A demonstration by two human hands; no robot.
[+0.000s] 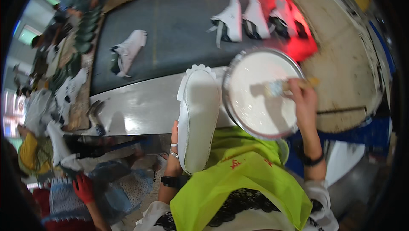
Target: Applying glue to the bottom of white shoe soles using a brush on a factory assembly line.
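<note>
Hands apart: the right hand (304, 96) is closed round the handle of a brush (276, 88), bristles over the white liquid (247, 77) in the round pan (229, 108); blur hides whether they touch it. Left of the pan, the left hand (174, 134) grips a white shoe (198, 111), most fingers hidden. It is held sole up, presumably to bare the underside; the pan seems set close for easy reach. Beyond the pan, more white shoes (233, 20) lie on a dark belt (179, 30).

1 fisheye view from wearer's head, facing down; right hand (305, 103) near, conveyor belt (179, 26) farther.
</note>
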